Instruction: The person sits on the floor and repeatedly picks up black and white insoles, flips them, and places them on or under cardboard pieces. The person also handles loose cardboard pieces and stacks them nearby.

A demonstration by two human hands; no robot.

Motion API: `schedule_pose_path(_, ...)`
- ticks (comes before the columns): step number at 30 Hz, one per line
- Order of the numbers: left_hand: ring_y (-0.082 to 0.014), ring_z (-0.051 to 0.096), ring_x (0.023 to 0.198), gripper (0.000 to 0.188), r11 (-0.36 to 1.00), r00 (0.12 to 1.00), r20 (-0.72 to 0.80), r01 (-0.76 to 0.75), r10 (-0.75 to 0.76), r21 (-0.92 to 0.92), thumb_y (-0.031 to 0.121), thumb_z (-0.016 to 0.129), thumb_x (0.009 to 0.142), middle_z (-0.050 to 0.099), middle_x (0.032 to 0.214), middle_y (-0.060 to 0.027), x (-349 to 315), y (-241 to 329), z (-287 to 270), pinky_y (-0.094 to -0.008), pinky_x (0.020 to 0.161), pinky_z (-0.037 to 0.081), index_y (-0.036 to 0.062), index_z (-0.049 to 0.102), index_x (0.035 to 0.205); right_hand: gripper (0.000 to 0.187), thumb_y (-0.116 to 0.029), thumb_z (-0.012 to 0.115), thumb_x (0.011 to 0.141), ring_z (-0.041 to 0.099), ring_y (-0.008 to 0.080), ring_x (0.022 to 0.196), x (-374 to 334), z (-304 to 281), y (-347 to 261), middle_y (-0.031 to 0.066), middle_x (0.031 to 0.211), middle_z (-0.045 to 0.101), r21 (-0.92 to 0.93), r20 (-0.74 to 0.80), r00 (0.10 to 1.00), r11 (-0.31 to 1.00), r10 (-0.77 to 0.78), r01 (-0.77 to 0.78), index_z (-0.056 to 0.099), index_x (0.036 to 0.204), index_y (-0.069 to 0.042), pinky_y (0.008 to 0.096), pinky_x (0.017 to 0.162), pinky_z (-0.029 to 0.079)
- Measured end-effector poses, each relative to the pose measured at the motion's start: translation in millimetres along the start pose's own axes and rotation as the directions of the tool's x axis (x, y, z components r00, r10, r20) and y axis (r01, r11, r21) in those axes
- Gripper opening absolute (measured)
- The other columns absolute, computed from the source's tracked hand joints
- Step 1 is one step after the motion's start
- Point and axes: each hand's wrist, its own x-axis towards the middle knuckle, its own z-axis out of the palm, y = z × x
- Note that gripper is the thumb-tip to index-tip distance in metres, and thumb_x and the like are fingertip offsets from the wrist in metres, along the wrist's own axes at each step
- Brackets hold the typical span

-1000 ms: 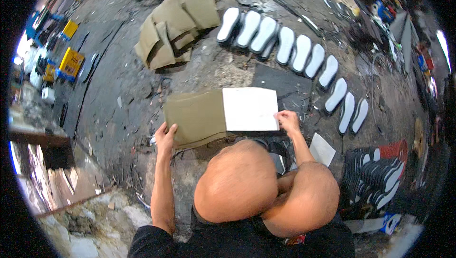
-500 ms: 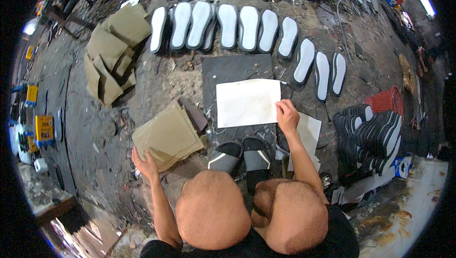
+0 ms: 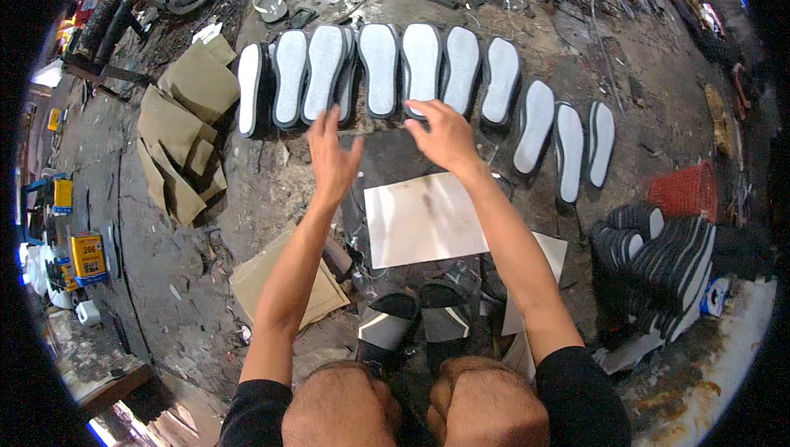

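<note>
Both my arms reach forward over the floor. My left hand (image 3: 333,155) has its fingers spread and its fingertips by the lower end of a white-topped sole (image 3: 325,73). My right hand (image 3: 444,136) is at the lower end of another white-topped sole (image 3: 421,60), fingers stretched and thumb apart; whether it touches the sole I cannot tell. Nothing shows in either palm. Beneath and between my forearms a white sheet (image 3: 424,221) with a faint dark smudge lies on a dark square mat (image 3: 387,151). The soles stand side by side in a curved row.
Olive-brown sheets lie at the left (image 3: 185,118), and a stack of brown sheets (image 3: 288,278) sits below my left forearm. Piled dark soles (image 3: 666,258) and a red basket (image 3: 683,190) are at the right. My sandalled feet (image 3: 415,324) are close to the mat.
My left hand has left the brown stack and my right hand the white sheet's edge. Both have moved forward to the row of soles. The view has shifted too.
</note>
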Motion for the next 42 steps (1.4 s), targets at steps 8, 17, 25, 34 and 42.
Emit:
schedule_pose_path(8, -0.0403, 0.052, 0.119, 0.106, 0.968, 0.985, -0.008, 0.169, -0.171, 0.183, 0.016, 0.088, 0.066, 0.056, 0.127, -0.0226, 53, -49, 5, -0.0485, 0.101, 0.045, 0.0024, 0.032, 0.156, 0.062, -0.032, 0.071, 0.088, 0.058, 0.0417, 0.123, 63, 132, -47, 0.0257, 0.125, 0.063, 0.286, 0.189, 0.973, 0.941, 0.130, -0.181, 0.054, 0.141, -0.007, 0.0463, 0.104, 0.047)
schedule_pose_path(17, -0.0292, 0.060, 0.122, 0.079, 0.283, 0.871, 0.262, 0.398, -0.417, -0.872, -0.012, 0.059, 0.088, 0.051, 0.136, -0.0196, 44, -47, -19, -0.0389, 0.102, 0.055, 0.0072, 0.027, 0.157, 0.108, -0.054, 0.084, 0.065, 0.058, 0.0377, 0.126, 100, 154, -57, 0.0283, 0.138, 0.056, 0.389, 0.147, 0.756, 0.665, 0.638, -0.637, 0.043, 0.147, 0.002, 0.0431, 0.105, 0.047)
schedule_pose_path(25, -0.0207, 0.053, 0.124, 0.047, 0.393, 0.786, 0.508, 0.617, -0.352, -0.682, 0.024, 0.054, 0.102, 0.060, 0.138, -0.0062, 48, -51, 36, -0.0382, 0.106, 0.039, 0.0139, 0.053, 0.148, 0.041, -0.030, 0.076, 0.070, 0.066, 0.0219, 0.076, 99, 116, -21, 0.0096, 0.085, 0.067, 0.630, 0.560, 0.652, 0.249, 0.511, -0.736, 0.068, 0.098, -0.002, 0.0365, 0.066, 0.054)
schedule_pose_path(34, -0.0105, 0.061, 0.080, 0.035, 0.682, 0.874, 0.224, 0.479, -0.432, -0.553, 0.017, 0.075, 0.087, 0.066, 0.097, -0.0034, 41, -71, 50, -0.0290, 0.075, 0.052, 0.0009, 0.072, 0.118, 0.027, -0.035, 0.065, 0.081, 0.067, 0.0206, 0.073, 79, 85, -34, 0.0042, 0.083, 0.066, 0.704, 0.646, 0.689, 0.093, 0.329, -0.704, 0.064, 0.092, -0.010, 0.0477, 0.068, 0.055)
schedule_pose_path(42, -0.0176, 0.064, 0.105, 0.044, 0.395, 0.870, 0.186, 0.385, -0.456, -0.834, 0.040, 0.062, 0.101, 0.067, 0.121, -0.0092, 60, -28, 27, -0.0326, 0.091, 0.051, 0.0032, 0.069, 0.124, 0.043, -0.050, 0.062, 0.079, 0.064, 0.0280, 0.091, 96, 68, -23, 0.0080, 0.106, 0.068, 0.601, 0.784, 0.605, 0.075, 0.138, -0.796, 0.068, 0.103, -0.015, 0.0545, 0.066, 0.048)
